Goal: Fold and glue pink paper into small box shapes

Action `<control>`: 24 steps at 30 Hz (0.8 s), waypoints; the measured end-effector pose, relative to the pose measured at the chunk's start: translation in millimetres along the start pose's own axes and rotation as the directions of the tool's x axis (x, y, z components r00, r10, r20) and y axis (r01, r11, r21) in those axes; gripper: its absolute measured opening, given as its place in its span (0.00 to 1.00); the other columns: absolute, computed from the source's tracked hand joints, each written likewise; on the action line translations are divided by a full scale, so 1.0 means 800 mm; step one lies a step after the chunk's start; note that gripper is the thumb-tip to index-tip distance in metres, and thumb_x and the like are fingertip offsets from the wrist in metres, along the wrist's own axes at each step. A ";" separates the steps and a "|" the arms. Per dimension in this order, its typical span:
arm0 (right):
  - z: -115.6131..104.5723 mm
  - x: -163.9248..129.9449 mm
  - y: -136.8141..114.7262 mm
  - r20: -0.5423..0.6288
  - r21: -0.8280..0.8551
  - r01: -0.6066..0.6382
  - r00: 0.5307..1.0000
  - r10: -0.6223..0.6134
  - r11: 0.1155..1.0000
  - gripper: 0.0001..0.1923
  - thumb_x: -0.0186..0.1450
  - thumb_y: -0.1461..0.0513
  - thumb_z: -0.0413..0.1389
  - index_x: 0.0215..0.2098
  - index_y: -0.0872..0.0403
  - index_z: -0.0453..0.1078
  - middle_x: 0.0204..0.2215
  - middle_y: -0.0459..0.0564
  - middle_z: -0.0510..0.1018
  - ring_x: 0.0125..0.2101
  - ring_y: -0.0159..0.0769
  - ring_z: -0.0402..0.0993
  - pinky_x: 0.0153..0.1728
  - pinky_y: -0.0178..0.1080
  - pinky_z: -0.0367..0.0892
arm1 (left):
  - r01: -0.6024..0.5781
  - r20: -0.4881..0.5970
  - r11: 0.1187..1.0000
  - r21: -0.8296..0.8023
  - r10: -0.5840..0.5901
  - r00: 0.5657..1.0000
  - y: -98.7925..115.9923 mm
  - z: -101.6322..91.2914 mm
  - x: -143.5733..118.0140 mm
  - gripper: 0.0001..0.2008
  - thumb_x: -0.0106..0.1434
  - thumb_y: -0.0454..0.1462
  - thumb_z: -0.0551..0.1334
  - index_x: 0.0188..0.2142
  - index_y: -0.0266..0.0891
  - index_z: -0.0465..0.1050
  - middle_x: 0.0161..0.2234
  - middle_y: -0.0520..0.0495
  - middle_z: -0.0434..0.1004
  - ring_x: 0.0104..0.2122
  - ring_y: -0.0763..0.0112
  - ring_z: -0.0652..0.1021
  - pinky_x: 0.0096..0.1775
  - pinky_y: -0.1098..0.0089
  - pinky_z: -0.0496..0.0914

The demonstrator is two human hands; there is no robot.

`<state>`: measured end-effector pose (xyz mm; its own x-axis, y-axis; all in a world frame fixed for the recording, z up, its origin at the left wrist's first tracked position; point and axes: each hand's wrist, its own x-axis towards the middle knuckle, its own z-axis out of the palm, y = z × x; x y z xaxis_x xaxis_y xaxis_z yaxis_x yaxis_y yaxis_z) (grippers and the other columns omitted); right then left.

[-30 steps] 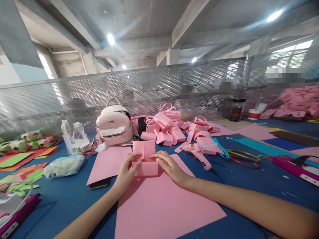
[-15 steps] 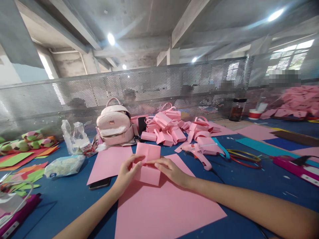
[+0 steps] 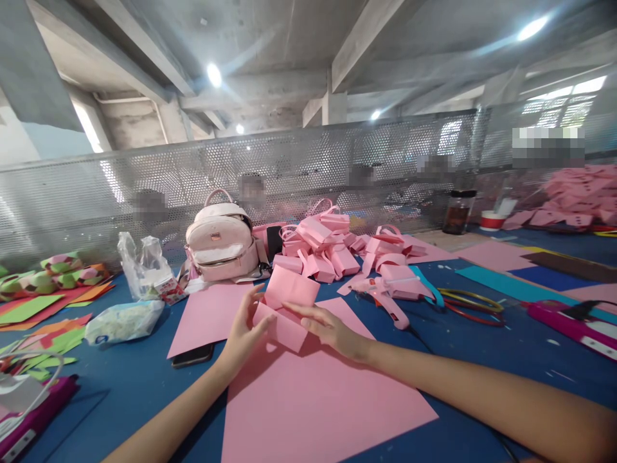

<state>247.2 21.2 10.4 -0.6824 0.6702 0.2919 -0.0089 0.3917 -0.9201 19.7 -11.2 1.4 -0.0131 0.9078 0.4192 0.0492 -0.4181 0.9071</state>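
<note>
A folded pink sheet piece (image 3: 292, 288) is between my two hands, its back panel raised and its front panel tilted toward me. My left hand (image 3: 245, 331) grips its left side, thumb in front and fingers behind. My right hand (image 3: 335, 331) holds it from the right, with the fingers stretched along the fold and the thumb tucked below them. Beneath the piece lies a large flat pink sheet (image 3: 318, 405). To the right of my right hand rests a pink glue gun (image 3: 383, 297).
Behind my hands are a pale pink backpack (image 3: 222, 241) and a heap of folded pink pieces (image 3: 322, 241). A phone (image 3: 193, 355) lies under another pink sheet (image 3: 212, 312). A plastic packet (image 3: 125, 321) and green-orange scraps (image 3: 53, 347) are leftward. Coloured strips (image 3: 511, 286) lie rightward.
The folded piece has turned and tilted, its back panel shifting right and its fold opening toward me. My left fingers have moved to its left edge; my right fingers stay at the fold.
</note>
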 end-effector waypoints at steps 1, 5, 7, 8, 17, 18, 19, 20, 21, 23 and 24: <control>0.000 0.000 0.000 0.001 0.004 0.004 1.000 -0.004 1.000 0.30 0.70 0.45 0.54 0.66 0.46 0.63 0.68 0.53 0.61 0.68 0.50 0.54 0.66 0.56 0.50 | 0.029 0.009 0.999 -0.032 -0.028 1.000 -0.001 0.000 0.000 0.31 0.61 0.48 0.68 0.61 0.45 0.64 0.61 0.42 0.70 0.60 0.55 0.71 0.56 0.63 0.70; 0.000 0.002 0.000 -0.012 0.005 0.022 1.000 -0.022 1.000 0.32 0.69 0.44 0.55 0.67 0.46 0.62 0.69 0.52 0.59 0.69 0.49 0.52 0.68 0.56 0.46 | 0.170 0.089 0.974 -0.151 -0.158 0.983 -0.004 0.001 0.000 0.27 0.62 0.50 0.67 0.56 0.40 0.70 0.52 0.39 0.78 0.49 0.55 0.79 0.48 0.61 0.76; 0.000 0.002 0.001 -0.032 0.005 0.022 0.999 -0.022 1.000 0.33 0.69 0.43 0.55 0.67 0.46 0.61 0.69 0.53 0.59 0.69 0.49 0.52 0.67 0.56 0.46 | 0.210 0.113 0.957 -0.198 -0.191 0.975 -0.006 0.000 -0.001 0.26 0.62 0.51 0.67 0.54 0.39 0.72 0.49 0.39 0.80 0.45 0.56 0.81 0.45 0.60 0.77; 0.000 0.001 0.001 -0.043 0.004 0.020 0.999 -0.020 1.000 0.34 0.69 0.43 0.55 0.68 0.46 0.61 0.69 0.53 0.59 0.69 0.49 0.51 0.67 0.56 0.47 | 0.219 0.113 0.952 -0.216 -0.199 0.974 -0.006 0.000 -0.001 0.26 0.62 0.50 0.67 0.54 0.39 0.72 0.49 0.39 0.80 0.45 0.57 0.82 0.45 0.60 0.77; -0.003 0.002 0.010 -0.105 -0.020 0.003 0.994 -0.005 1.000 0.34 0.69 0.43 0.54 0.68 0.47 0.59 0.69 0.54 0.59 0.69 0.49 0.50 0.68 0.55 0.46 | 0.178 0.030 0.951 -0.251 -0.176 0.984 -0.006 -0.002 -0.001 0.32 0.61 0.48 0.69 0.62 0.45 0.68 0.52 0.42 0.79 0.50 0.55 0.80 0.48 0.58 0.78; -0.003 0.002 0.010 -0.109 -0.024 0.002 0.994 -0.005 1.000 0.34 0.69 0.43 0.54 0.68 0.47 0.60 0.69 0.54 0.59 0.69 0.50 0.51 0.68 0.56 0.46 | 0.166 0.031 0.954 -0.248 -0.163 0.986 -0.004 -0.001 0.000 0.31 0.61 0.47 0.69 0.61 0.44 0.69 0.53 0.42 0.79 0.52 0.54 0.79 0.50 0.58 0.77; -0.004 0.003 0.011 -0.113 -0.027 0.001 0.994 -0.004 1.000 0.34 0.69 0.43 0.54 0.68 0.47 0.60 0.69 0.54 0.60 0.69 0.50 0.51 0.68 0.56 0.45 | 0.156 0.035 0.957 -0.244 -0.152 0.988 -0.003 0.000 0.000 0.29 0.62 0.47 0.69 0.61 0.44 0.70 0.54 0.42 0.78 0.54 0.54 0.78 0.52 0.58 0.76; -0.004 0.003 0.011 -0.115 -0.030 0.000 0.993 -0.004 1.000 0.34 0.69 0.43 0.54 0.68 0.47 0.60 0.69 0.54 0.60 0.69 0.50 0.51 0.68 0.56 0.45 | 0.147 0.039 0.960 -0.240 -0.142 0.989 -0.002 0.000 0.000 0.28 0.62 0.46 0.69 0.60 0.44 0.71 0.54 0.43 0.78 0.55 0.53 0.77 0.53 0.58 0.75; -0.004 0.004 0.011 -0.115 -0.031 0.000 0.993 -0.003 1.000 0.34 0.69 0.43 0.54 0.68 0.47 0.61 0.69 0.54 0.60 0.69 0.50 0.52 0.68 0.56 0.45 | 0.140 0.041 0.962 -0.235 -0.134 0.990 -0.001 0.000 0.000 0.27 0.62 0.46 0.68 0.60 0.45 0.72 0.55 0.43 0.78 0.55 0.53 0.76 0.53 0.58 0.75; -0.004 0.004 0.011 -0.115 -0.031 -0.002 0.993 -0.002 1.000 0.34 0.69 0.42 0.54 0.68 0.47 0.61 0.69 0.54 0.60 0.69 0.50 0.52 0.68 0.56 0.46 | 0.127 0.038 0.966 -0.224 -0.121 0.992 -0.001 0.000 0.000 0.26 0.63 0.45 0.68 0.59 0.45 0.73 0.54 0.44 0.79 0.55 0.52 0.76 0.53 0.57 0.75; -0.004 0.005 0.010 -0.116 -0.030 -0.003 0.993 0.000 1.000 0.34 0.69 0.43 0.54 0.68 0.48 0.61 0.69 0.54 0.60 0.68 0.50 0.52 0.68 0.55 0.46 | 0.120 0.034 0.969 -0.216 -0.115 0.993 -0.002 0.000 0.000 0.25 0.63 0.45 0.68 0.59 0.45 0.73 0.54 0.44 0.79 0.55 0.52 0.76 0.53 0.57 0.75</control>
<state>247.1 29.1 4.7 -0.5932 0.7385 0.3205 0.0153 0.4083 -0.9127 19.4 -10.3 0.3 0.0149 0.9506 0.3101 -0.1699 -0.3033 0.9376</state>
